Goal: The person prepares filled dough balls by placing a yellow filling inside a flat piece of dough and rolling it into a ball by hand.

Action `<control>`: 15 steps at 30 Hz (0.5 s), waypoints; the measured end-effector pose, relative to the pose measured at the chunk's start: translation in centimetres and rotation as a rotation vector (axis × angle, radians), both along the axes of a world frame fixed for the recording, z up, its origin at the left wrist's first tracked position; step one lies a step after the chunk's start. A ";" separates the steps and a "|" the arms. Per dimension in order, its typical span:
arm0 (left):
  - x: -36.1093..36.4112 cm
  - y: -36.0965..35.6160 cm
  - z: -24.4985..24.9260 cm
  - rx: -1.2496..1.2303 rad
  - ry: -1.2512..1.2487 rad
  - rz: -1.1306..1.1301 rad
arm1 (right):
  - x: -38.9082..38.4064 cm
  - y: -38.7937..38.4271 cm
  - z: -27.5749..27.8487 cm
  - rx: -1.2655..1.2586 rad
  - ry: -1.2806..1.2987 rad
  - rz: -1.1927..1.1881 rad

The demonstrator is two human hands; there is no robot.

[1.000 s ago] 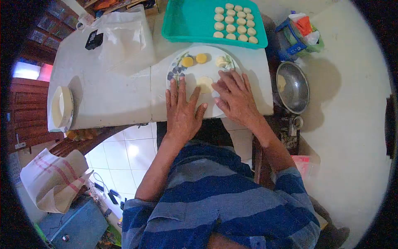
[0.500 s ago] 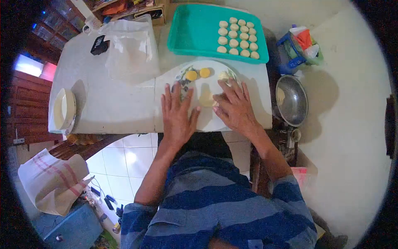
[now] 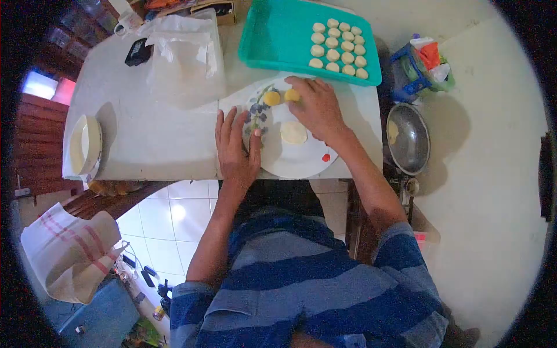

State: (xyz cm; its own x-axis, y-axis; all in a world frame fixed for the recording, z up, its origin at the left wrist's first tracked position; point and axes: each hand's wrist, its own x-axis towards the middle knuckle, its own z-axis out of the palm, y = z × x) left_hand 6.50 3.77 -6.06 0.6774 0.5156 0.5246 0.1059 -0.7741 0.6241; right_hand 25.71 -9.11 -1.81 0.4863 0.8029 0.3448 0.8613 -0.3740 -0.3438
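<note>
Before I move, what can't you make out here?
In the head view:
- Whether the right hand grips the right yellow piece: the hand hides the contact.
- Plate, upper right: covered by that hand.
- Tray, far rim: partly cut off by the top edge.
- Black item: lettering too blurred.

Table [image 3: 162,139]: pale top, smooth, faint sheen.
Plate [image 3: 284,165], at the table's near edge: white, smooth, glossy, printed decoration; ceramic or plastic, cannot tell.
Dough disc [image 3: 293,133], mid-plate: matt, smooth.
Yellow balls [image 3: 271,98], toward the plate's far rim: matt.
Tray [image 3: 275,35], at the table's far right corner: green plastic, smooth, low sheen.
Dough balls [image 3: 332,42], along the tray's right edge: smooth, matt.
Plastic bag [image 3: 188,64], toward the table's far edge: translucent, creased, glossy highlights.
Bowl [image 3: 415,148], beyond the table's right edge: grey metal, shiny.
Towel [image 3: 69,249], beyond the near left corner: woven cloth, matt, folded.
Floor tiles [image 3: 188,214]: glossy, reflective.
</note>
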 end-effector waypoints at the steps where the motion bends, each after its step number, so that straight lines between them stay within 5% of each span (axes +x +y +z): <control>1: 0.0 0.0 -0.2 -0.011 0.008 0.003 | -0.1 -0.4 0.2 0.074 0.028 0.021; 7: 0.2 -0.1 -0.4 -0.015 -0.009 -0.023 | -3.2 -4.0 1.4 0.059 0.359 0.077; 15: 0.2 -0.2 -0.6 0.028 -0.009 -0.028 | -4.3 -4.8 0.8 -0.067 0.288 0.123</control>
